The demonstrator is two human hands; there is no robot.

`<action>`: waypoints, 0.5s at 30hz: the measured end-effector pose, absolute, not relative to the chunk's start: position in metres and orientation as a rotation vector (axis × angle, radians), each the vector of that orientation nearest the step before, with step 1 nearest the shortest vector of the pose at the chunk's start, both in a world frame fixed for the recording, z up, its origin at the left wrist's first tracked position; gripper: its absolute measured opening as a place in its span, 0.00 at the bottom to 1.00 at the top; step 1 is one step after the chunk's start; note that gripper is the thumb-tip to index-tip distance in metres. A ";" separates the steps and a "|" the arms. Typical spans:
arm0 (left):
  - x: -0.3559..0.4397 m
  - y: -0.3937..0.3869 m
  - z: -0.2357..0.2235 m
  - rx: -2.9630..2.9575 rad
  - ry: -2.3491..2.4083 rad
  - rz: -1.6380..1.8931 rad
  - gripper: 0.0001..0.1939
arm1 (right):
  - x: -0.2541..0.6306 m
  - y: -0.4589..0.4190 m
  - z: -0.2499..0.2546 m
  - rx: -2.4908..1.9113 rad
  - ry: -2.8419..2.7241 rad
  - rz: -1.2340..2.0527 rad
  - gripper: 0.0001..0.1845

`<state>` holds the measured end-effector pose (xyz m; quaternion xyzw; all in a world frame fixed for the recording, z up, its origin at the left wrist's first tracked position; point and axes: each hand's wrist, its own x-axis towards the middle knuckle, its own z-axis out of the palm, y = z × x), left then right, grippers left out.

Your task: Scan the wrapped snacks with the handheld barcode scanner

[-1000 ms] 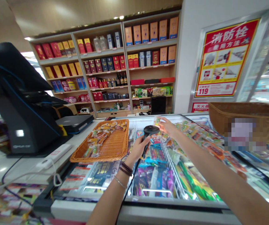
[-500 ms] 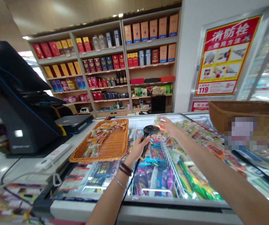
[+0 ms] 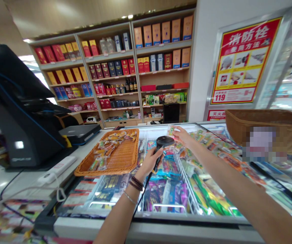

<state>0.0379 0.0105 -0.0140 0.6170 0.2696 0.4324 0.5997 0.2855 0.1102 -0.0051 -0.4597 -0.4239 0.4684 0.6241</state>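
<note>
My left hand (image 3: 153,159) is wrapped round the handle of a black barcode scanner (image 3: 164,140), whose cable runs down past my wrist. Just beyond the scanner head, my right hand (image 3: 183,136) pinches a small clear-wrapped snack packet (image 3: 171,130) with green and yellow print. The packet is partly hidden by my fingers. Both hands are above the glass-topped chest freezer (image 3: 158,219), which holds several bright packages. To the left of my hands, an orange wicker tray (image 3: 122,159) carries several small wrapped snacks (image 3: 107,147).
A black point-of-sale terminal (image 3: 31,135) and a flat dark device (image 3: 80,133) stand on the left counter. A white power strip (image 3: 57,169) lies there with cables. At right sits a brown basket (image 3: 237,127). Shelves (image 3: 115,78) of boxes and bottles line the back wall.
Very little differs. The view has shifted slightly; both hands keep their hold, with the scanner and the packet in nearly the same places.
</note>
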 end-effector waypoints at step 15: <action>0.074 0.028 -0.021 1.299 0.576 0.966 0.41 | 0.309 0.123 -0.016 -1.199 -1.116 0.818 0.24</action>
